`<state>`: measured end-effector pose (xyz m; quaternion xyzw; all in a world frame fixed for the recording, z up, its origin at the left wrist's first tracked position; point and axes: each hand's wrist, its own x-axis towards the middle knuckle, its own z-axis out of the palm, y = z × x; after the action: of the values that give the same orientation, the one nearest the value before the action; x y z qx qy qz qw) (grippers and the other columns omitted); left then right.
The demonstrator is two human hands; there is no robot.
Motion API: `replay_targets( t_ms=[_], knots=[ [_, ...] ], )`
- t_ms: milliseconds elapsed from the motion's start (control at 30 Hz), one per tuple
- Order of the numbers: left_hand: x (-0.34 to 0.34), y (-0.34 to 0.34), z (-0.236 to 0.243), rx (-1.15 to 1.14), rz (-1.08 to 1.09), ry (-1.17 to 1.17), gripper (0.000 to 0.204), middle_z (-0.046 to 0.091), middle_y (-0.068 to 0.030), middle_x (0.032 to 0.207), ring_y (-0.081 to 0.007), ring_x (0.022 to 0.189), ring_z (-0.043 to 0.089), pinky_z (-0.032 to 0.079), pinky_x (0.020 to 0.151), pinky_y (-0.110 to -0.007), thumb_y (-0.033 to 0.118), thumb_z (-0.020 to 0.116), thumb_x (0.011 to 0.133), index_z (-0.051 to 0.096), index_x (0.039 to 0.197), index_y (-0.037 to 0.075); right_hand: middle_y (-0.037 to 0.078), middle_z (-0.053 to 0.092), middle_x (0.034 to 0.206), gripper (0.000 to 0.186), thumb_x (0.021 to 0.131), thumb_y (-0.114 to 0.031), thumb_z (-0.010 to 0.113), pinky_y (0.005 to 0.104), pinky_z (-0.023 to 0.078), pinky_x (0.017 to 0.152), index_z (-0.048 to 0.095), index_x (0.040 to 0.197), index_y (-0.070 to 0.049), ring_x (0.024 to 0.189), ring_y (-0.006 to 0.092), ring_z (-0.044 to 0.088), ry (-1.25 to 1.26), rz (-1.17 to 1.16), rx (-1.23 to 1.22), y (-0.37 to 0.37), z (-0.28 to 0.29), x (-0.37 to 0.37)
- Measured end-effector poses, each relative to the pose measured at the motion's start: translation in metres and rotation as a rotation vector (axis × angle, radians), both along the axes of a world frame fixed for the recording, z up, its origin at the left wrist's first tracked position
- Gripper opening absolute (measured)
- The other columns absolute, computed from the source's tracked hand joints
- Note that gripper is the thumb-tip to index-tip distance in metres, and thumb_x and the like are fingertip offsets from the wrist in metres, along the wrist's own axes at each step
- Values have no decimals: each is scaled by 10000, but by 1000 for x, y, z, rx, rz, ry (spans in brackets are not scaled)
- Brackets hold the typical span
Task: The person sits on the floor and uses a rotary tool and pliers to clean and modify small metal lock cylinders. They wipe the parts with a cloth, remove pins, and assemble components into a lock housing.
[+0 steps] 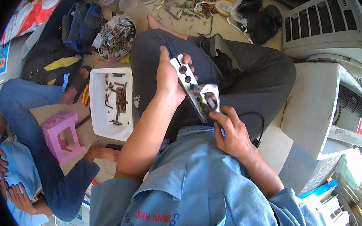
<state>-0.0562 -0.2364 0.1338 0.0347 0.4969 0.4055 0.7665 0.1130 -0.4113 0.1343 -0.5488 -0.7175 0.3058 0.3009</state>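
Observation:
My left hand (pixel 170 81) is wrapped round a silver flaring bar (pixel 194 96) with a row of round holes, held slantwise above my lap. Its thumb lies along the near-left side and the fingertips show past the far edge. A shiny metal flaring yoke (pixel 215 93) sits across the lower part of the bar. At the yoke's lower end, my right hand (pixel 234 135) has its fingers bent and closed on the screw end, which they partly hide. Whether a pipe is clamped in the bar, I cannot tell.
A white tray (pixel 94 99) with rusty metal pieces stands to the left, beside a pink stool (pixel 63 137) and a seated co-worker (pixel 25 123). Beyond is a bowl of small hardware (pixel 115 38); loose parts (pixel 175 9) lie on the floor. An air-conditioner unit (pixel 322 21) stands right.

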Motion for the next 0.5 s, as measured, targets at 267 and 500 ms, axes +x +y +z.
replay_targets(
  t_ms=[267, 500],
  knots=[
    [-6, -21, -39, -136, -135, 26, 722, 489, -2, 732, -192, 704, 508, 463, 662, -374, 709, 214, 1056, 568, 837, 118, 121, 584, 983, 516, 828, -130, 780, 377, 584, 552, 638, 1321, -180, 705, 243, 694, -223, 319, 116, 6, 5, 25],
    [-2, -35, -38, 144, -185, 271, 680, 608, -34, 776, -149, 586, 563, 485, 565, -297, 698, 299, 1057, 621, 959, 107, 52, 541, 833, 521, 805, -236, 830, 327, 562, 551, 663, 1295, -176, 610, 177, 631, -130, 337, 228, 5, 12, 27]
  ],
)
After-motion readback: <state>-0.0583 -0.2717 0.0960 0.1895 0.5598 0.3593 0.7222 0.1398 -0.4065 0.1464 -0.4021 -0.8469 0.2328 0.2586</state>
